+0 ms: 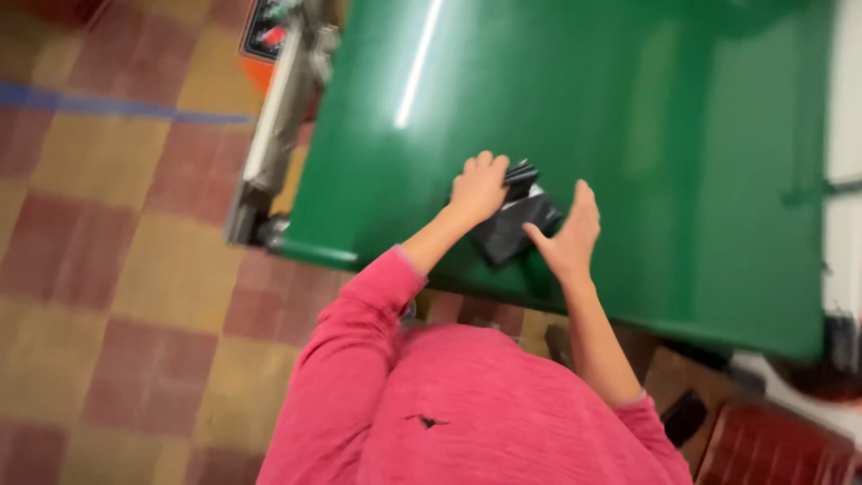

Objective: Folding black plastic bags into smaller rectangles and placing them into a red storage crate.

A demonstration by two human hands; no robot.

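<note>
A small black folded item (512,224), like a pouch or wallet, lies on a glossy green tabletop (628,117) close to its near edge. My left hand (479,187) rests on the item's upper left part with fingers curled over it. My right hand (566,235) is at the item's right side, fingers spread, the thumb touching its edge. Both arms wear pink sleeves. The frame is blurred, so finer details of the item stay unclear.
A metal frame with an orange control panel (269,36) runs along the table's left side. Below lies a red and yellow checkered floor (117,251). A dark red seat or crate (772,449) stands at the lower right.
</note>
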